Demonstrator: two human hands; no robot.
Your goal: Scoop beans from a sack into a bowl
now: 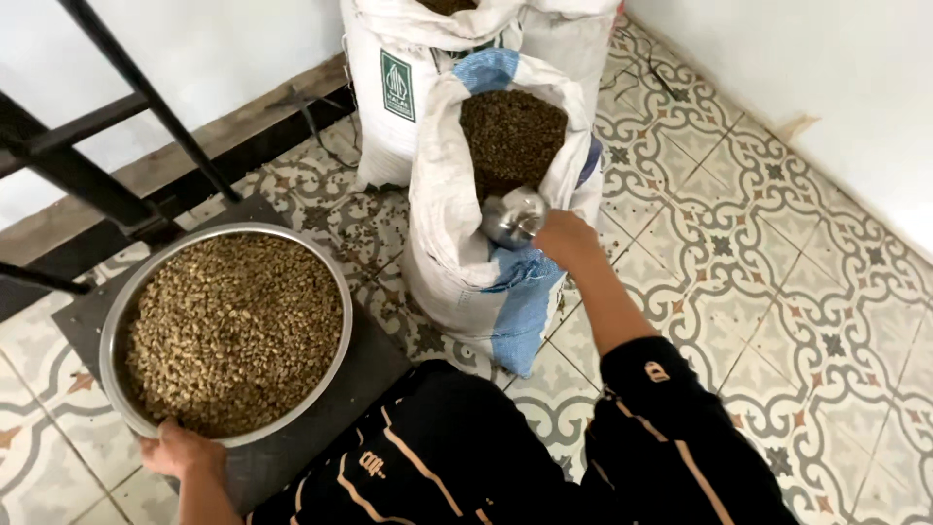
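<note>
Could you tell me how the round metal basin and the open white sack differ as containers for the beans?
The metal basin is wide, shallow and rigid; the white sack is tall, soft and crumpled. The basin sits on a dark platform, the sack on the tiled floor. Both hold pale beans.

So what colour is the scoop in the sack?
Shiny silver metal scoop, seen in the head view.

Storeroom or small processing room: open bean sacks point(505, 146), patterned tile floor point(777, 292), bare walls

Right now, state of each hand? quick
Left hand: gripping the rim of the metal bowl full of beans.
Right hand: closed on a metal scoop at the open sack.
</note>
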